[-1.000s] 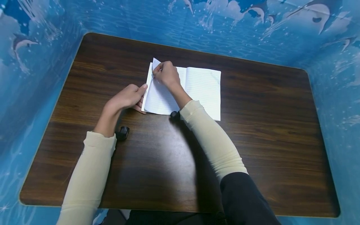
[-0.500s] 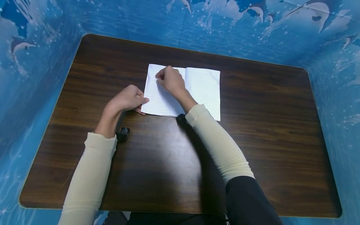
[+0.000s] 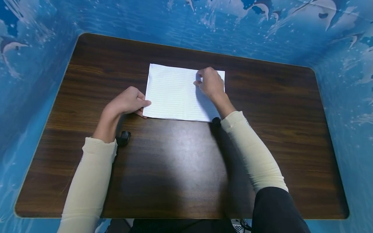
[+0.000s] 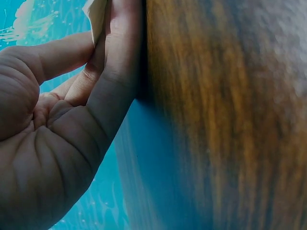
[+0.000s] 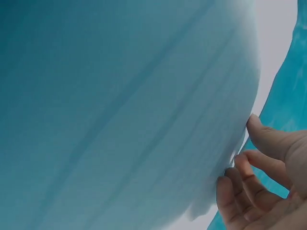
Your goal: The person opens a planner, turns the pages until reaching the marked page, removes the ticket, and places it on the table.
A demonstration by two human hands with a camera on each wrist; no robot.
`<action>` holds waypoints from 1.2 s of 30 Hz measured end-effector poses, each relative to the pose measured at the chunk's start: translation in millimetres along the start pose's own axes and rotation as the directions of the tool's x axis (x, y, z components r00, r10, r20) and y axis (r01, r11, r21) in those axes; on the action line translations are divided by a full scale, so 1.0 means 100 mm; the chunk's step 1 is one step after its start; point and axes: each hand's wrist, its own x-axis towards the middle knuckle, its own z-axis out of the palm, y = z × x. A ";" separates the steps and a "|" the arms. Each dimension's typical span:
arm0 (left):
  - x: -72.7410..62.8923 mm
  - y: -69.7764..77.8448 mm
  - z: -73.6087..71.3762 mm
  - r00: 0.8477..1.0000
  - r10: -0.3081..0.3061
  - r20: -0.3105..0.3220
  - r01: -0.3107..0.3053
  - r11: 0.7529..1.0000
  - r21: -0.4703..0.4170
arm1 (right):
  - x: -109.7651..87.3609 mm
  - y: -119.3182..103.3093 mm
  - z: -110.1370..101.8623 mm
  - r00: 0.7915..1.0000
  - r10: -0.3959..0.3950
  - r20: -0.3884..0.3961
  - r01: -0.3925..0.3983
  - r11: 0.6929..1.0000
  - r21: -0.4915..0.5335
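Note:
An open notebook (image 3: 169,92) with white ruled pages lies on the dark wooden table. My left hand (image 3: 127,101) grips its lower left edge, the thumb on top of the page and the other fingers at the edge below. Part of that paper edge (image 4: 97,17) shows between thumb and fingers in the left wrist view. Over the right page is my right hand (image 3: 212,82), thumb and fingertips bent and apart, close over the paper. From the right wrist, the ruled page (image 5: 144,115) fills most of the view, and the fingertips (image 5: 225,184) are right at its border.
The brown table (image 3: 291,145) has rounded corners and stretches well beyond the notebook on both sides. A blue sea-patterned cloth (image 3: 163,22) with dolphins hangs behind and around it. A small black wrist camera (image 3: 123,138) sits by the left wrist.
The lifted page on the left has come down flat. My right hand has let go of it and moved right, across to the right page. My left hand keeps its hold on the left edge.

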 end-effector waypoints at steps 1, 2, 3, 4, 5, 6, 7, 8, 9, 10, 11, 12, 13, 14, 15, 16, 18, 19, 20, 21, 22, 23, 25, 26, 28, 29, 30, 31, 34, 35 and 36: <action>0.00 0.00 0.00 1.000 -0.001 0.002 0.001 1.000 -0.001 | -0.01 0.08 -0.02 1.000 0.014 -0.001 -0.014 1.000 -0.006; 0.01 -0.01 0.00 1.000 -0.001 0.002 0.001 1.000 -0.002 | -0.03 0.15 -0.05 1.000 0.029 -0.004 -0.029 1.000 -0.012; 0.01 -0.01 0.01 1.000 -0.001 0.002 0.001 1.000 -0.005 | -0.04 0.22 -0.07 0.999 0.041 -0.007 -0.041 0.999 -0.017; 0.01 -0.01 0.01 1.000 -0.002 0.000 0.002 1.000 -0.005 | -0.05 0.28 -0.09 0.998 0.056 -0.008 -0.057 0.998 -0.026; 0.02 -0.02 0.01 1.000 -0.002 -0.002 0.002 1.000 -0.005 | -0.06 0.34 -0.11 0.997 0.071 -0.010 -0.071 0.997 -0.031; 0.02 -0.02 0.01 1.000 -0.003 -0.002 0.003 1.000 -0.007 | -0.07 0.40 -0.13 0.997 0.082 -0.014 -0.082 0.996 -0.037; 0.02 -0.03 0.01 1.000 -0.004 -0.005 0.004 1.000 -0.007 | -0.07 0.45 -0.14 0.996 0.091 -0.016 -0.092 0.995 -0.041; 0.02 -0.03 0.01 1.000 -0.001 -0.006 0.001 1.000 -0.007 | -0.08 0.49 -0.16 0.995 0.100 -0.017 -0.101 0.994 -0.039; 0.02 -0.04 0.01 1.000 0.001 -0.007 -0.001 1.000 -0.009 | -0.08 0.53 -0.16 0.994 0.107 -0.016 -0.107 0.993 -0.040; 0.03 -0.05 0.01 1.000 0.005 -0.008 -0.005 1.000 -0.012 | -0.08 0.57 -0.17 0.994 0.112 -0.011 -0.112 0.993 -0.040; 0.02 -0.06 0.01 1.000 0.011 -0.010 -0.011 1.000 -0.014 | -0.08 0.61 -0.18 0.993 0.114 -0.004 -0.115 0.993 -0.038; 0.02 -0.06 0.01 1.000 0.018 -0.013 -0.018 1.000 -0.015 | -0.08 0.64 -0.19 0.993 0.115 0.003 -0.115 0.993 -0.034; 0.01 -0.06 0.01 1.000 0.026 -0.017 -0.026 1.000 -0.014 | -0.09 0.67 -0.20 0.993 0.115 0.005 -0.115 0.993 -0.026; 0.01 -0.06 0.01 0.999 0.033 -0.019 -0.034 0.999 -0.014 | -0.09 0.70 -0.20 0.993 0.116 0.008 -0.116 0.993 -0.017; 0.01 -0.06 0.02 0.999 0.039 -0.021 -0.039 0.999 -0.015 | -0.10 0.72 -0.21 0.993 0.116 0.009 -0.116 0.993 -0.009; 0.01 -0.06 0.02 0.999 0.044 -0.024 -0.044 0.999 -0.009 | -0.11 0.75 -0.21 0.993 0.115 0.011 -0.115 0.993 0.000; 0.01 -0.06 0.02 0.999 0.046 -0.022 -0.046 0.999 -0.003 | -0.13 0.78 -0.21 0.994 0.113 0.009 -0.113 0.993 0.014; 0.02 -0.06 0.02 0.999 0.043 -0.021 -0.043 0.999 0.001 | -0.13 0.79 -0.21 0.994 0.113 0.006 -0.113 0.993 0.021; 0.03 -0.06 0.01 0.999 0.040 -0.018 -0.040 0.999 0.003 | -0.14 0.80 -0.21 0.993 0.114 0.006 -0.114 0.993 0.027; 0.03 -0.06 0.01 0.999 0.036 -0.015 -0.035 0.999 0.006 | -0.14 0.80 -0.20 0.993 0.114 0.006 -0.114 0.993 0.033; 0.03 -0.06 0.00 0.999 0.032 -0.015 -0.031 0.999 0.011 | -0.14 0.80 -0.20 0.993 0.117 0.008 -0.117 0.992 0.039; 0.03 -0.06 0.00 1.000 0.028 -0.014 -0.028 1.000 0.012 | -0.15 0.79 -0.20 0.993 0.121 0.009 -0.122 0.991 0.046; 0.03 -0.06 -0.01 1.000 0.023 -0.015 -0.022 1.000 0.015 | -0.15 0.78 -0.20 0.992 0.129 0.010 -0.130 0.990 0.059; 0.03 -0.05 -0.01 1.000 0.021 -0.014 -0.021 1.000 0.013 | -0.16 0.77 -0.20 0.991 0.135 0.012 -0.136 0.988 0.068; 0.03 -0.05 -0.01 1.000 0.017 -0.012 -0.017 1.000 0.011 | -0.17 0.77 -0.19 0.989 0.145 0.019 -0.146 0.986 0.080; 0.03 -0.05 -0.01 1.000 0.015 -0.010 -0.015 1.000 0.009 | -0.17 0.77 -0.19 0.989 0.148 0.021 -0.149 0.985 0.084; 0.03 -0.05 -0.01 1.000 0.015 -0.010 -0.015 1.000 0.008 | -0.17 0.77 -0.19 0.988 0.150 0.023 -0.151 0.984 0.090; 0.03 -0.05 -0.01 1.000 0.013 -0.010 -0.013 1.000 0.009 | -0.18 0.77 -0.18 0.988 0.153 0.025 -0.154 0.983 0.103; 0.03 -0.04 -0.01 1.000 0.013 -0.010 -0.013 1.000 0.010 | -0.19 0.81 -0.17 0.989 0.147 0.008 -0.147 0.979 0.143; 0.03 -0.04 -0.01 1.000 0.014 -0.011 -0.014 1.000 0.010 | -0.19 0.83 -0.16 0.989 0.146 0.000 -0.144 0.975 0.167; 0.03 -0.04 -0.01 1.000 0.014 -0.009 -0.013 1.000 0.011 | -0.19 0.85 -0.16 0.989 0.146 -0.009 -0.141 0.971 0.195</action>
